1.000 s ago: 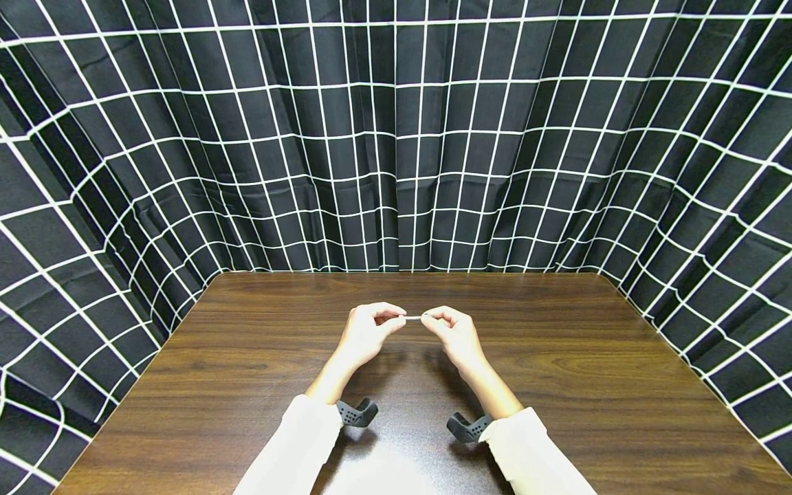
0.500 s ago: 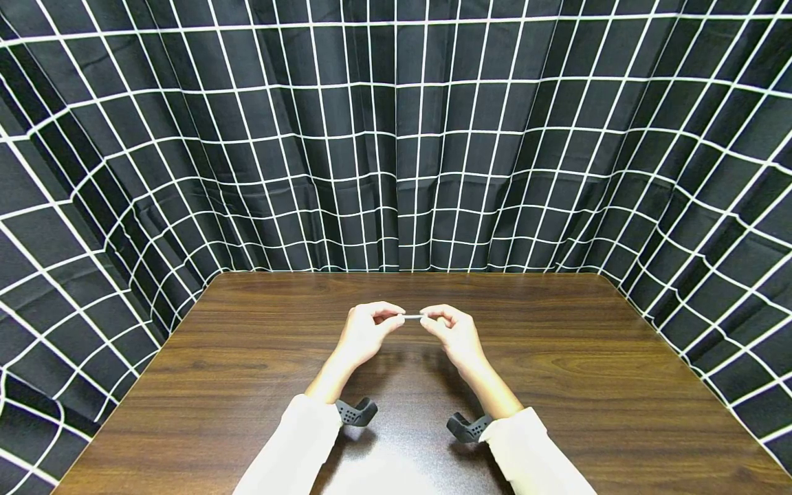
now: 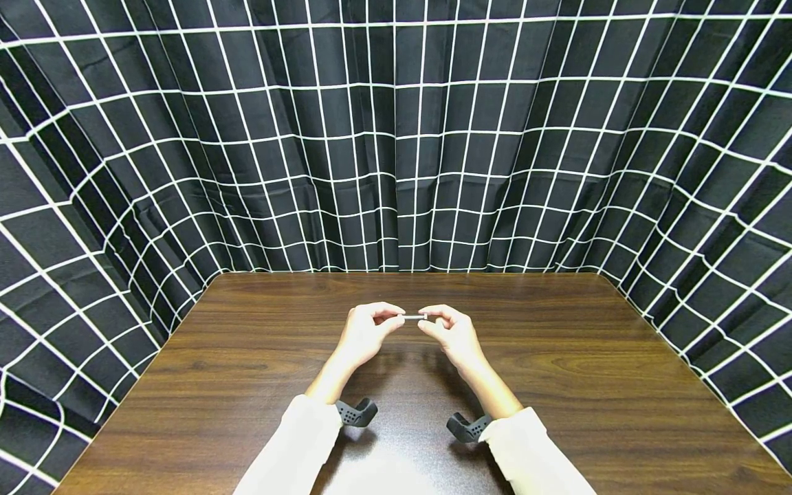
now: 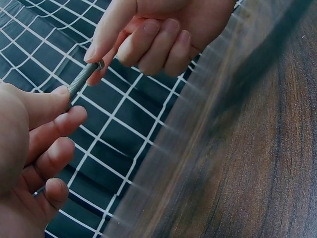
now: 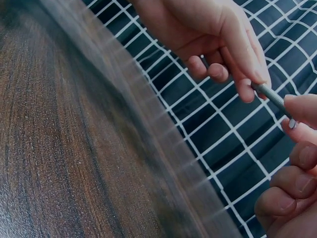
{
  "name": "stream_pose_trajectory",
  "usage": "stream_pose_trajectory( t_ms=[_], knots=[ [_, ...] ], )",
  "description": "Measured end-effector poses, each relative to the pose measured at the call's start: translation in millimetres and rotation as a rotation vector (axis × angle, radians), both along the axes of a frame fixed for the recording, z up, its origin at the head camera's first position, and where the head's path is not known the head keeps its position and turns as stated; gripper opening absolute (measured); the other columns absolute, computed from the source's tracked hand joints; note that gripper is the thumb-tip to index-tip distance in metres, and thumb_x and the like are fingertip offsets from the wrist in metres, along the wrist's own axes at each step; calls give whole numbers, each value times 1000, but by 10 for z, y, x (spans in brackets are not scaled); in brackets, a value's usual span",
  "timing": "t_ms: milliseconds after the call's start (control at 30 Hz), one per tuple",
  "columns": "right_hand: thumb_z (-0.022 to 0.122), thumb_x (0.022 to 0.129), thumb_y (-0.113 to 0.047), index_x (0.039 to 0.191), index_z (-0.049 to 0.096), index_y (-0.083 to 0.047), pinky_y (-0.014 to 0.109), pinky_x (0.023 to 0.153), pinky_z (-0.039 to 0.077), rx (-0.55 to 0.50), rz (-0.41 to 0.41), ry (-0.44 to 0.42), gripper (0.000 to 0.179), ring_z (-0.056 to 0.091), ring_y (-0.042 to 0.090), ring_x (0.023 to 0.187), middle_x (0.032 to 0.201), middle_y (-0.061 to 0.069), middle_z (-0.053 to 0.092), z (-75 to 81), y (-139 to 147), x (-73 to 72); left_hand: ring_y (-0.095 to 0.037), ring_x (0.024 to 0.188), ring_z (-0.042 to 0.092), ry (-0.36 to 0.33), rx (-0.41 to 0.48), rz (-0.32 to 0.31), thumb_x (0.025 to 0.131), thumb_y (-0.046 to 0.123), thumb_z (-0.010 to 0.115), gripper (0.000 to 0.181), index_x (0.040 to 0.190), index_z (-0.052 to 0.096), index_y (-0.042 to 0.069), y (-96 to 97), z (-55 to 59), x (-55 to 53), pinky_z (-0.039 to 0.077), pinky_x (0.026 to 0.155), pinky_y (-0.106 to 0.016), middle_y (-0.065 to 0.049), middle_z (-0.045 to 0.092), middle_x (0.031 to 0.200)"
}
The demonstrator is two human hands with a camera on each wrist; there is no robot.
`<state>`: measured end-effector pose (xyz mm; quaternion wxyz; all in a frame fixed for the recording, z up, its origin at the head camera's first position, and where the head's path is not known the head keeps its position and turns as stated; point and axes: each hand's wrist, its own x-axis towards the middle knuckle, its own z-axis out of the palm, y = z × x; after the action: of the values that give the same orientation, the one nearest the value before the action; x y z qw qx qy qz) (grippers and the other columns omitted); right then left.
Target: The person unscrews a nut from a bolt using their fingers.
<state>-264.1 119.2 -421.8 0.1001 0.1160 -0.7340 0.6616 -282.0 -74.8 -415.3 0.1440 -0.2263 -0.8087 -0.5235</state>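
A thin grey threaded bolt (image 3: 414, 317) is held level above the table, between both hands. My left hand (image 3: 364, 335) pinches its left end between thumb and forefinger. In the left wrist view the thread of the bolt (image 4: 81, 79) shows, with a wider piece at the far end; whether that is a head or a nut I cannot tell. The thumb and forefinger of my right hand (image 3: 458, 338) lie around this wider end, and its other fingers are curled in. In the right wrist view the right thumb partly covers the bolt (image 5: 274, 97).
The brown wood-grain table (image 3: 247, 357) extends beneath both hands. A black curtain with a white grid (image 3: 408, 151) surrounds its back and sides. Dark wrist mounts (image 3: 357, 413) stick out inward from the cuffs of the white sleeves (image 3: 293, 443).
My right thumb and forefinger have shifted slightly left along the bolt and parted a little, so its wider end now shows between them. The left hand keeps almost the same place.
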Motion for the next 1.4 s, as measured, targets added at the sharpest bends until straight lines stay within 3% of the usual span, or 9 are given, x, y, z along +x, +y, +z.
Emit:
stream_pose_trajectory(
  t_ms=[167, 400, 700, 1033, 1400],
  knots=[
    [70, 88, -10, 107, 67, 4, 20, 40, 21, -2, 2, -79, 23, 26, 5, 41, 54, -6, 38, 54, -13, 38, -7, 68, 63, 2, 1, -2, 85, 12, 74, 11, 96, 75, 10, 5, -5, 0, 49, 62, -25, 3, 73, 87],
    [64, 94, -27, 90, 68, 7, 21, 39, 19, 7, -90, -141, 34, 23, 4, 41, 49, -10, 31, 9, -22, 6, -7, 69, 63, 14, -13, -21, 85, 11, 73, 13, 97, 74, 6, 4, -11, 8, 49, 63, -25, 1, 73, 87],
    [64, 94, -28, 79, 68, 4, 22, 39, 18, 27, -96, -166, 35, 22, 6, 41, 47, -10, 29, 15, -15, 22, -8, 71, 64, 3, -24, -20, 86, 14, 73, 13, 97, 75, 8, 11, -16, 21, 50, 65, -26, 3, 73, 86],
    [64, 94, -18, 90, 62, 13, 21, 39, 18, -21, -40, -185, 31, 21, 4, 40, 48, -9, 29, 32, -18, 19, -8, 71, 64, 0, -15, -25, 85, 12, 74, 12, 96, 75, 8, 11, -19, 17, 50, 65, -26, 2, 73, 86],
    [67, 89, -14, 95, 64, 12, 21, 39, 19, -17, -49, -165, 27, 23, 5, 41, 51, -10, 33, 57, -22, 38, -9, 69, 63, -5, -9, -23, 85, 9, 74, 13, 97, 74, 5, -7, -19, -5, 49, 63, -25, 0, 73, 86]
  ],
)
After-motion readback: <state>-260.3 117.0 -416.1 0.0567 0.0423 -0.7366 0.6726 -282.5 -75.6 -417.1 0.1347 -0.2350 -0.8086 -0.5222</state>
